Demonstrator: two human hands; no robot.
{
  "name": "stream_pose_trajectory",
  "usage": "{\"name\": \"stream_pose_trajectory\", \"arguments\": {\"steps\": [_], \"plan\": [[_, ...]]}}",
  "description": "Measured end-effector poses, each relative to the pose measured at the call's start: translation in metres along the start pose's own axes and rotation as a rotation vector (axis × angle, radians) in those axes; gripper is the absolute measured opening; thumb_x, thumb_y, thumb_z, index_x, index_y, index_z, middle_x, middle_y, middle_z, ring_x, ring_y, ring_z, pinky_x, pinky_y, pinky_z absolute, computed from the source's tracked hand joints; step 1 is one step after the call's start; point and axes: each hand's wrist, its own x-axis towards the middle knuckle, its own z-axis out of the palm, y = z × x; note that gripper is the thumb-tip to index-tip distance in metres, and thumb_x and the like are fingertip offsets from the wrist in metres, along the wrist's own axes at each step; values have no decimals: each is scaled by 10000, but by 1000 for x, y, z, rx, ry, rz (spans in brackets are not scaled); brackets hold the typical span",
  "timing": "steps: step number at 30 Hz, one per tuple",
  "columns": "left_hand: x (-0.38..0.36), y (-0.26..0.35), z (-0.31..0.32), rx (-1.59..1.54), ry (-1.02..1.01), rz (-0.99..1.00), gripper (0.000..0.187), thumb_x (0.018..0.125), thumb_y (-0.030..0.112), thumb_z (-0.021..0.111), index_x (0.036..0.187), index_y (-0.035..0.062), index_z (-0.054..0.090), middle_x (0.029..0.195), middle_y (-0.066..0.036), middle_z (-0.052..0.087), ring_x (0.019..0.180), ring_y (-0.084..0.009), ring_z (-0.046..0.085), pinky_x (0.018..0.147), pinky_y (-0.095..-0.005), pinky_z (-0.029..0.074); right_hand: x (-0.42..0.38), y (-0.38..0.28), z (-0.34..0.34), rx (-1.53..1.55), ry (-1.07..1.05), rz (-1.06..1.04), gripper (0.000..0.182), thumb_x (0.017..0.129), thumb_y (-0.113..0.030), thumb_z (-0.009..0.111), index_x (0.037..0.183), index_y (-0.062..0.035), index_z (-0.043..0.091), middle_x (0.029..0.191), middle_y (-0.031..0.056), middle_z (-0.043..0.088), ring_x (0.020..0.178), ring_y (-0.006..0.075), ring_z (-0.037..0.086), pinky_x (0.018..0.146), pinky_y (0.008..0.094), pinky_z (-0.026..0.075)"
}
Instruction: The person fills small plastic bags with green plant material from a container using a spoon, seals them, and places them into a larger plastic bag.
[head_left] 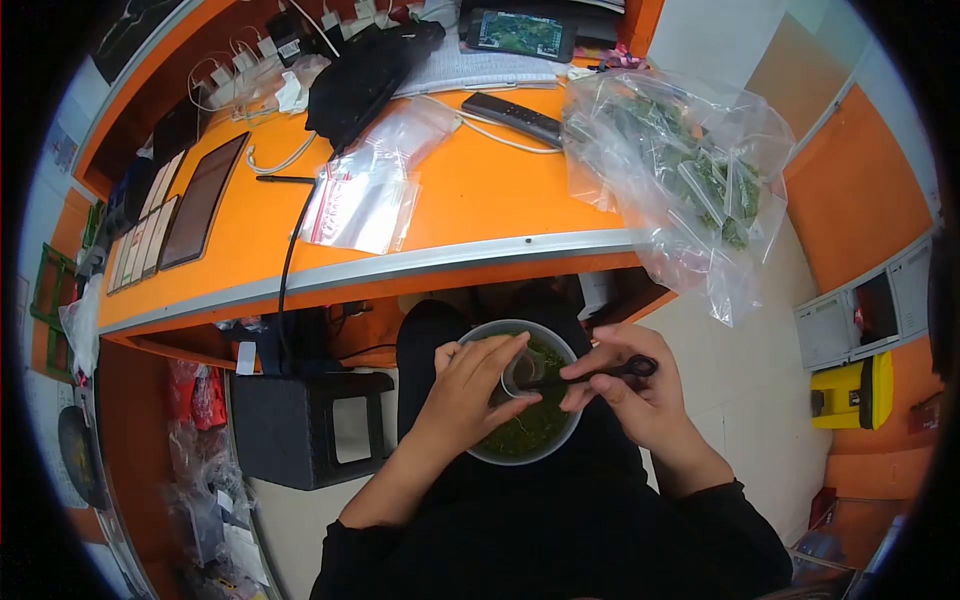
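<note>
Above, the desk (470,200) overhangs both hands (560,385), the bowl (500,452) and the scissors (610,373).

Left hand (478,385): reached in from the lower left, fingers curled, fingertips pinched together.
Right hand (630,390): came in from the lower right, fingers bent and closed in a grip, thumb tucked under.
Forearms: angled inward, black sleeves pushed back, hands close together, just apart.

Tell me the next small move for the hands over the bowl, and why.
Probably close the scissors on the piece pinched by the left hand. The right hand holds the scissors pointed at that pinch, and both sit right over the bowl of chopped greens on the lap, so a cut piece would likely drop in. What the fingers pinch is too small to identify.
</note>
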Motion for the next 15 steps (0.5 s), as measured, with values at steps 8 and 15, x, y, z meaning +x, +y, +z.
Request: {"name": "stream_pose_trajectory", "arguments": {"steps": [8,15], "plan": [[1,1,-1,-31,72,-131,678,698,127,729,1313,72,449,1119,-94,586,1049,-243,542,910,-387,323,8,0,2,-48,68,-164,344,947,-31,461,1243,-47,288,943,177,597,849,212,619,777,316,504],[1,1,-5,-109,99,-139,689,698,143,693,1330,62,431,1104,-108,584,1056,-268,529,930,-384,325,10,6,-9,-124,175,-363,264,949,-61,424,1181,-35,300,830,183,590,734,206,589,718,339,489]]}}
